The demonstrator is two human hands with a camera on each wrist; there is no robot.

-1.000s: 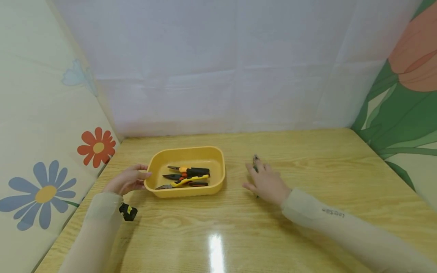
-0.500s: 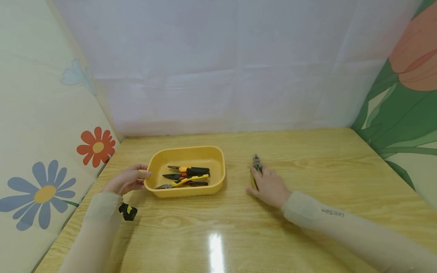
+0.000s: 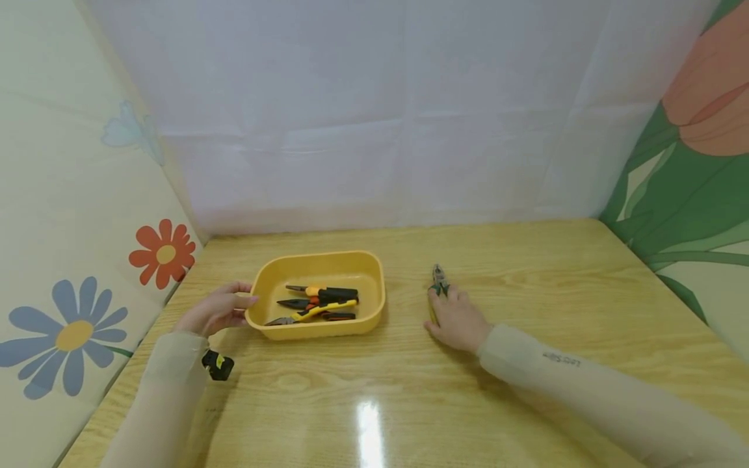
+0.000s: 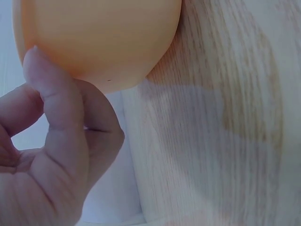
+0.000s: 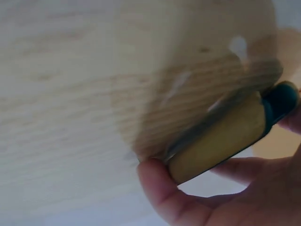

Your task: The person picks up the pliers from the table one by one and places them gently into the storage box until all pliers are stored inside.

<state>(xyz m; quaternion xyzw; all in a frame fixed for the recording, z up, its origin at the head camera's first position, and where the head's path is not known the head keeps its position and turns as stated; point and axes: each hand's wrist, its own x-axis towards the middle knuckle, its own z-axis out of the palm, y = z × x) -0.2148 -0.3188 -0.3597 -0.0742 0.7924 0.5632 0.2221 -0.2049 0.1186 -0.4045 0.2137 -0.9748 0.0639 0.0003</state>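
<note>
At the left end of a yellow plastic bin (image 3: 318,330), my left hand (image 3: 212,311) pinches the rim, with the thumb over the edge and the fingers outside; the left wrist view shows this hand (image 4: 56,136) against the bin's wall (image 4: 108,37). To the right of the bin, my right hand (image 3: 459,321) holds a pair of pliers (image 3: 439,275) by the handles, its metal head pointing away from me. In the right wrist view, thumb and fingers lie along the yellow and green handle (image 5: 218,139); the pliers' head is not clearly visible there.
Several pliers lie inside the bin, among them a yellow-and-black pair (image 3: 324,311) and an orange-and-black pair (image 3: 324,291). All stands on a wood-grain table (image 3: 292,403). A pale sheet (image 3: 374,130) hangs behind, with flowered panels at both sides.
My right hand has shifted slightly toward me and closed round the pliers' handles, leaving their head and part of the handles in sight. The left hand and bin look unmoved.
</note>
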